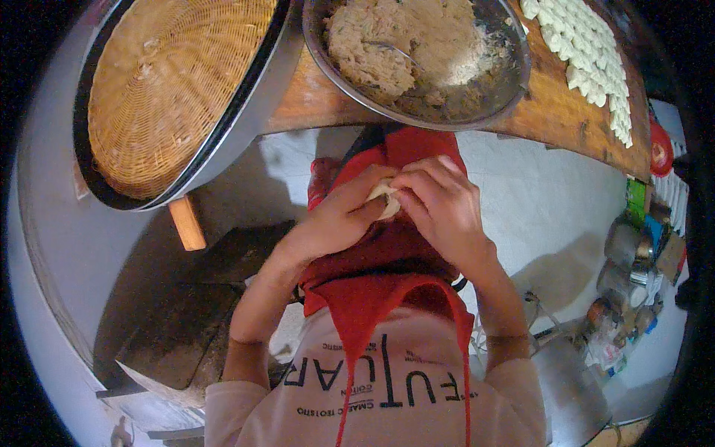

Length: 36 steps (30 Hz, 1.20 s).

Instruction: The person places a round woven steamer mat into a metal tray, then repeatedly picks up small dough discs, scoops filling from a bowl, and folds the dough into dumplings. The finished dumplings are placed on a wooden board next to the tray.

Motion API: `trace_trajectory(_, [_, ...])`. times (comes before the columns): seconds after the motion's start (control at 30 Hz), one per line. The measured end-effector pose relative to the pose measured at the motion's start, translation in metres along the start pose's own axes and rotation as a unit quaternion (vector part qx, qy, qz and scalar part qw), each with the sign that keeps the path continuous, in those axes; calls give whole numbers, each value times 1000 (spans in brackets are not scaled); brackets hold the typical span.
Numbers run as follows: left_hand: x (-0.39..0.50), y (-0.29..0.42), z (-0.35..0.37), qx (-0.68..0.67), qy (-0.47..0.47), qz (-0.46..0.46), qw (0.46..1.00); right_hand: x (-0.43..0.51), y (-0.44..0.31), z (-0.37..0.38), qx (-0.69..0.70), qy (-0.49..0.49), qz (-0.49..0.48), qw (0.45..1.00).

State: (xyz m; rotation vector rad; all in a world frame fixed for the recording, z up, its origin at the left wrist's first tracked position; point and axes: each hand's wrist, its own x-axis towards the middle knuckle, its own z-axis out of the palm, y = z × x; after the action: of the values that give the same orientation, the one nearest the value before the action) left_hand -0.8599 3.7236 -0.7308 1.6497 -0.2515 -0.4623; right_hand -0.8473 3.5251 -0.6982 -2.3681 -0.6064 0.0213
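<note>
A small piece of pale dough [390, 202] is pinched between my left hand [349, 209] and my right hand [441, 204], above my red apron [385, 251]. The fingers of both hands curl around it and hide most of it, so I cannot tell whether it holds filling. Beyond my hands stands a wide metal bowl [385, 114] with a light brown, mashed filling [371, 61]. A metal spoon [399, 51] lies partly sunk in that filling, beside a paler, powdery patch.
Rows of pale shaped dough pieces [592, 53] lie on the wooden board [550, 106] at the right. To the left, a round wicker tray [173, 95] rests in a large dark-rimmed pan [84, 139]. Pots and kitchen goods [623, 246] crowd the far right.
</note>
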Motion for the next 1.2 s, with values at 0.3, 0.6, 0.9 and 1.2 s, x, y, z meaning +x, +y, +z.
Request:
trace_trajectory(0.3, [-8,-8,7,-348,-5,-217,912,2,0,0,38,-24,4,999])
trace_trajectory(0.6, [1,-3,0,-204,-7,-240,949,4,-7,1,34,-14,-17,999])
trace_trajectory(0.9, [10,4,5,-141,65,-239,959,0,-15,4,33,-9,-19,999])
trace_trajectory(1.2, [16,-14,14,-213,96,-189,954,-2,-13,10,43,13,-11,999])
